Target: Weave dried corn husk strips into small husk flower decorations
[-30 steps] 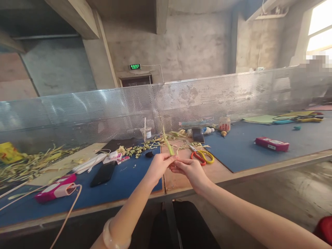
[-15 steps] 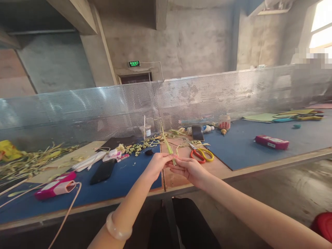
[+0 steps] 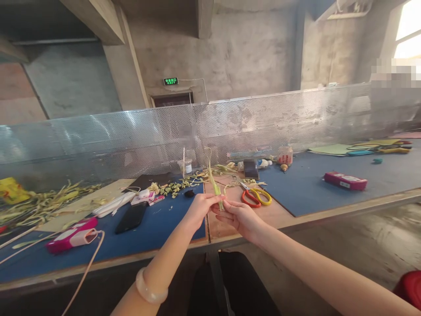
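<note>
Above the bare board (image 3: pixel 219 230) at the table's near edge, you are holding a green leaf (image 3: pixel 215 186) between both hands. Your left hand (image 3: pixel 197 210) is pinching near its lower end, thumb and forefinger brought narrowly together, and your right hand (image 3: pixel 246 219) is pinching just beside it, its other fingers lying loosely underneath. Exactly where each fingertip is touching is too small to tell. The two grips are sitting close together, probably because so thin a strip is needing support on both sides. Its long tip is pointing away from you, toward the metal screen (image 3: pixel 148 131), leaving the held end facing you in plain sight. Just right of the leaf, scissors (image 3: pixel 252 192) are lying with their handles toward you, perhaps for easy reach. A black phone (image 3: pixel 131 217) is lying to your left, well apart from the leaf, likely out of the way.
</note>
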### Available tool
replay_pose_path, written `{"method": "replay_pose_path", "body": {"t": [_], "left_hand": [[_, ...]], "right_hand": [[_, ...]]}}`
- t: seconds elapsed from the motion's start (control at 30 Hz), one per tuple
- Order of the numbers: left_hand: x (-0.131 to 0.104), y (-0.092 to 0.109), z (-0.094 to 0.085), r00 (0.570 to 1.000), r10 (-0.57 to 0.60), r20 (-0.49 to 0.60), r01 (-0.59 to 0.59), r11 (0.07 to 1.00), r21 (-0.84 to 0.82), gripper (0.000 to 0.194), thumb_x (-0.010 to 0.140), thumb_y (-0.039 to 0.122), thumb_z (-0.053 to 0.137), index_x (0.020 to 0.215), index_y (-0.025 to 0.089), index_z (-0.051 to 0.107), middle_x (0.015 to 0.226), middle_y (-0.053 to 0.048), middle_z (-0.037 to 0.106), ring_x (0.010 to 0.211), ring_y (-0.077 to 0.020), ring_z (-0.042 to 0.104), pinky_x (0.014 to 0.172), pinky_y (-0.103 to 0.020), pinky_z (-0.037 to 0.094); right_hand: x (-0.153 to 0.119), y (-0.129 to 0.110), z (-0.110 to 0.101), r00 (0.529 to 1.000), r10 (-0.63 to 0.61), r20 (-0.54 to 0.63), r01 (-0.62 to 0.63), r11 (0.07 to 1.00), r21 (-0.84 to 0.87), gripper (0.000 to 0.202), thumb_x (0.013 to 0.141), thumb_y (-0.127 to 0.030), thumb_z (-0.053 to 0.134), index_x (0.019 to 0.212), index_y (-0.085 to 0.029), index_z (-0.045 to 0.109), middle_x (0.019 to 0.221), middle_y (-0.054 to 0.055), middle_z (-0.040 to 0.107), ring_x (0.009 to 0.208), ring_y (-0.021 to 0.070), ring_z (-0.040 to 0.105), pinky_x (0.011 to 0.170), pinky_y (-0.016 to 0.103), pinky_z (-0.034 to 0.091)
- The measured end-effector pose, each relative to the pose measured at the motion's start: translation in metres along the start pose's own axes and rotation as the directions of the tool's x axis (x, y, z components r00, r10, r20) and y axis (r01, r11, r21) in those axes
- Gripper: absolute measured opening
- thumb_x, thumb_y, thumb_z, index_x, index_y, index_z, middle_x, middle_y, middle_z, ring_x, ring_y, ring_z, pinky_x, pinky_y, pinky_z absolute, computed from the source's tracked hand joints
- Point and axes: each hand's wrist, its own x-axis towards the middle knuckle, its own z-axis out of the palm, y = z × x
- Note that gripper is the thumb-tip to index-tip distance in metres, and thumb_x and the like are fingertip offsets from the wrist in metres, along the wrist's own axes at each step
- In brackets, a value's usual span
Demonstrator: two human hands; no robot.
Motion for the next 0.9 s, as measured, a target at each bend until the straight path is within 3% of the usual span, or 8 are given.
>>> {"method": "replay_pose_path", "body": {"t": [0.17,0.5,0.9], "left_hand": [[0.0010,0.0013,-0.0010,0.999,0.045,-0.015,-0.046,0.998,-0.038,0.032,0.067,0.034,0.067,0.088,0.011,0.071,0.080,-0.011,0.071,0.074,-0.0184,0.063,0.075,-0.030,0.047],[-0.0017,0.0022,0.0000,1.000,0.009,-0.025,-0.008,1.000,0.029,0.031,0.067,0.034,0.067,0.088,0.012,0.071,0.077,-0.009,0.071,0.073,-0.0179,0.062,0.072,-0.028,0.047],[-0.0012,0.0035,-0.0001,0.999,-0.009,-0.036,0.010,1.000,0.025,0.032,0.065,0.033,0.069,0.087,0.010,0.071,0.080,-0.011,0.071,0.074,-0.0187,0.062,0.072,-0.029,0.047]], "right_hand": [[-0.0035,0.0008,-0.0002,0.998,-0.049,-0.036,0.048,0.999,-0.015,0.020,0.073,-0.022,0.065,0.089,-0.010,0.061,0.092,0.013,0.068,0.091,0.0223,0.064,0.088,0.037,0.046],[0.0008,0.0040,0.0001,0.988,-0.126,-0.093,0.119,0.990,-0.075,0.026,0.070,-0.028,0.068,0.086,-0.008,0.062,0.090,0.013,0.067,0.090,0.0228,0.064,0.085,0.037,0.049],[0.0020,0.0042,0.0023,0.989,-0.102,-0.111,0.090,0.990,-0.109,0.025,0.070,-0.028,0.068,0.085,-0.009,0.062,0.085,0.012,0.068,0.082,0.0209,0.066,0.082,0.035,0.050]]}}
